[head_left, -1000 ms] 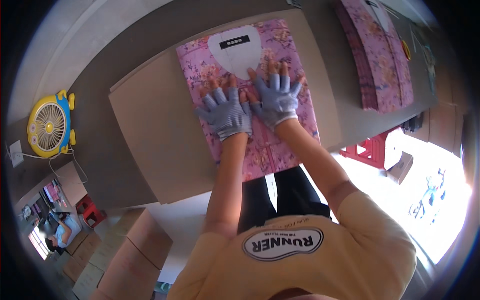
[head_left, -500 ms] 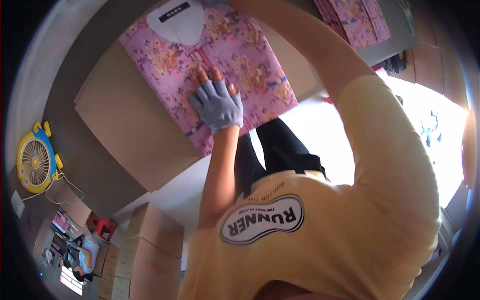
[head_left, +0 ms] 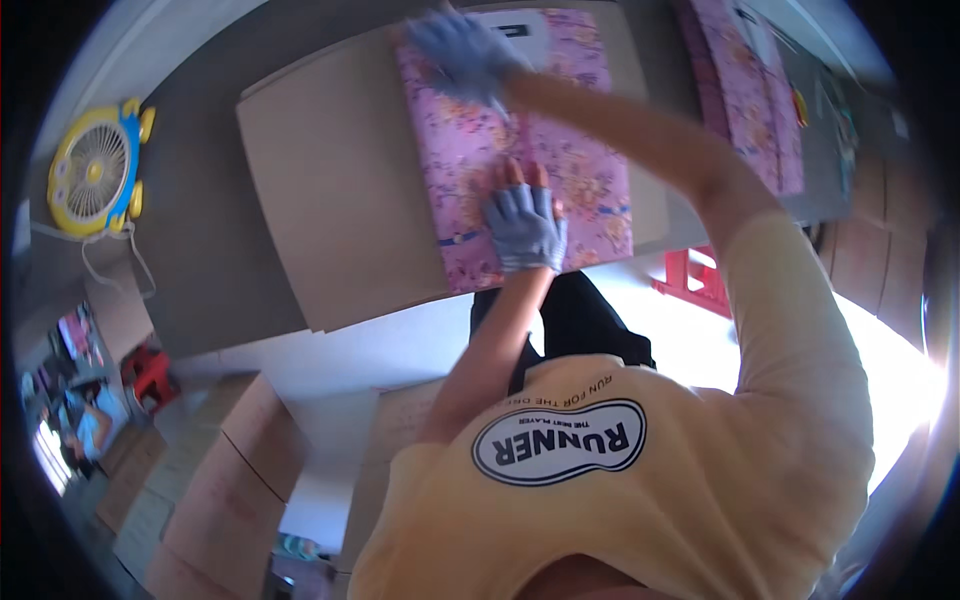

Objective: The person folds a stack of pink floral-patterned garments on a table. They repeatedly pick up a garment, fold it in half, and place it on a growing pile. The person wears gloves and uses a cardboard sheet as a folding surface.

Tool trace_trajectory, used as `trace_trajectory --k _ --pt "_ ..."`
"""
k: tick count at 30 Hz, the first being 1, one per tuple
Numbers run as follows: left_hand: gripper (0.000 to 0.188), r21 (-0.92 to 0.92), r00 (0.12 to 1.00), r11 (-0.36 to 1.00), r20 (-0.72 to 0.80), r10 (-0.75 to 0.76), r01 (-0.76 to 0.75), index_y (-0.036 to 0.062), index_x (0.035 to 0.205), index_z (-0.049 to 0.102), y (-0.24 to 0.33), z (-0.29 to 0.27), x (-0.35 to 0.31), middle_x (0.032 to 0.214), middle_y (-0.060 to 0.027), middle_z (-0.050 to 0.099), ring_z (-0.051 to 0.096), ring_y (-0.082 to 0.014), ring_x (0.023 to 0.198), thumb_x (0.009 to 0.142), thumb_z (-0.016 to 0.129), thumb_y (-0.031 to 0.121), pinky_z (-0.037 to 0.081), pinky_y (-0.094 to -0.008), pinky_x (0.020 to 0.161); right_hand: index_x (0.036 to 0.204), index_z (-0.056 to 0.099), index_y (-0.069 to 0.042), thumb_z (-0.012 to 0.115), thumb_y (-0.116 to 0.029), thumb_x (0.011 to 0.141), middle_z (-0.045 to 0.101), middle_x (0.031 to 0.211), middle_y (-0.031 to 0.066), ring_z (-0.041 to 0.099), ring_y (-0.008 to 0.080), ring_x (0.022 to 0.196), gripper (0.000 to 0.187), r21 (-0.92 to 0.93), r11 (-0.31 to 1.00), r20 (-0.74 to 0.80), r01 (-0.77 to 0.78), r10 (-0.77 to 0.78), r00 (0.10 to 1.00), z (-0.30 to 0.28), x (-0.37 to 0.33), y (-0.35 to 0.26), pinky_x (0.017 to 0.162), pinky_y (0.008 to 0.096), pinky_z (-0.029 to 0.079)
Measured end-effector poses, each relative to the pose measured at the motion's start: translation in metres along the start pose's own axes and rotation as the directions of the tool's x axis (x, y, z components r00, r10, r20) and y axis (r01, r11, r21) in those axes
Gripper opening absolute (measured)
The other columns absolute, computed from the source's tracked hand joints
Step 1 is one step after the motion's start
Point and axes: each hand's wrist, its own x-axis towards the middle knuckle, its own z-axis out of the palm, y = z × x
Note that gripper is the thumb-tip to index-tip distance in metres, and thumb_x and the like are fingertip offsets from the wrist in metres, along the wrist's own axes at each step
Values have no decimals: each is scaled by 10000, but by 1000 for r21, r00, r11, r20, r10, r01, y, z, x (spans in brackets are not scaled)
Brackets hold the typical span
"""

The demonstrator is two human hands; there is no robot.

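A folded pink floral shirt [head_left: 582, 150] with a pale panel inside its neckline lies on a flat sheet of brown cardboard [head_left: 330, 180]. My left hand [head_left: 527, 228], in a grey fingerless glove, presses flat on the lower middle of the shirt with its fingers stretched out. My right hand [head_left: 462, 55], in a matching glove, is over the shirt's far left corner, beside the neckline. Motion smears its fingers, so their grip does not show. My right forearm crosses above the shirt's right side.
Another stack of folded floral shirts [head_left: 745, 100] lies to the right on the grey table [head_left: 205, 240]. A yellow and blue fan [head_left: 95, 168] with a cable stands at the left. Cardboard boxes [head_left: 225, 490] and red stools [head_left: 695, 280] are below. A person [head_left: 92, 425] sits far left.
My right hand has come from the far top edge to the shirt's far left corner. My left hand stays flat on the shirt. The whole view has shifted and turned.
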Motion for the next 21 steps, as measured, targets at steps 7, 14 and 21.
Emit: trace_trajectory --k 7,14,21 --pt "543 -71 997 997 71 12 -7 55 1324 479 10 7 -24 1434 -262 345 321 -437 1323 865 500 345 218 -608 1068 1332 437 -88 463 -396 890 487 1324 176 433 316 1253 539 58 992 -409 112 -79 909 122 140 0 1036 486 337" --pt "559 -260 993 964 -83 -84 59 26 1317 474 7 41 -18 1418 -289 353 328 -456 1310 864 481 354 220 -623 1066 1379 411 -176 445 -509 891 385 1427 124 322 304 1346 591 543 639 -40 545 -628 777 30 -54 -183 1134 502 173" --pt "576 -36 998 999 -60 31 -34 40 1353 450 6 20 -23 1423 -295 342 310 -467 1323 866 469 347 214 -629 1068 1407 393 -221 430 -501 920 313 1499 85 241 246 1411 563 733 367 -127 573 -753 645 12 -145 -261 1153 495 133"
